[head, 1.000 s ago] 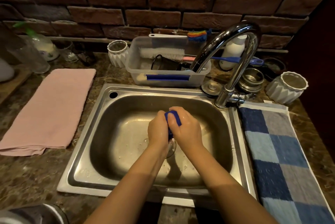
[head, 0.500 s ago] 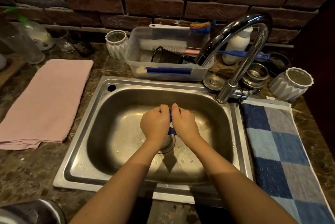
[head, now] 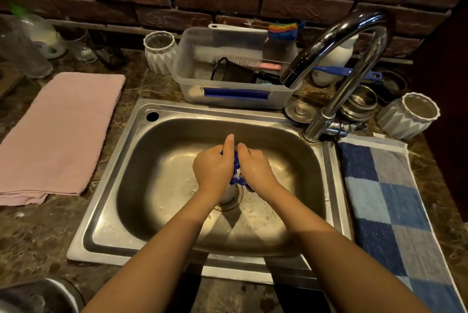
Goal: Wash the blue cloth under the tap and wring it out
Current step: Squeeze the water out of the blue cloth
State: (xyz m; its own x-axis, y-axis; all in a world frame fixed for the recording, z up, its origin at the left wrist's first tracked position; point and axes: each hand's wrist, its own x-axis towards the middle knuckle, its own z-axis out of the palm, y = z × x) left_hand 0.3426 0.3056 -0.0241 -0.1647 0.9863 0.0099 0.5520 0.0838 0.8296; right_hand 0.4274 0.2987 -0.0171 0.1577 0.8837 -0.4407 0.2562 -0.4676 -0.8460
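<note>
The big counter [head: 38,236] is holding everything, and the metal sink [head: 177,224] is sitting in the middle of it. From the sink, a pink towel [head: 58,130] is lying at 9 o'clock and a blue checked towel [head: 385,206] at 3 o'clock. The tap [head: 354,41] is standing at about 1 o'clock, bending over toward the sink. No water seems to be coming out of it.

The person is holding both hands low in the sink, right above the drain [head: 229,197]. The left hand [head: 214,169] and the right hand [head: 255,171] are pressing side by side. Each grip is closing tight on the blue cloth [head: 236,169], which is bunched up between them. Only a thin strip of it is showing.

This looks like the wringing step, so the washing is probably done. Next, the hands likely need to be twisting in opposite ways and squeezing hard, staying over the drain so the water is falling in.

The cloth looks rolled into a short bundle. Its long side seems to be running from 12 o'clock to 6 o'clock, with a loose bit poking out at 6 o'clock. Most of it is hidden, so this is a guess.
</note>
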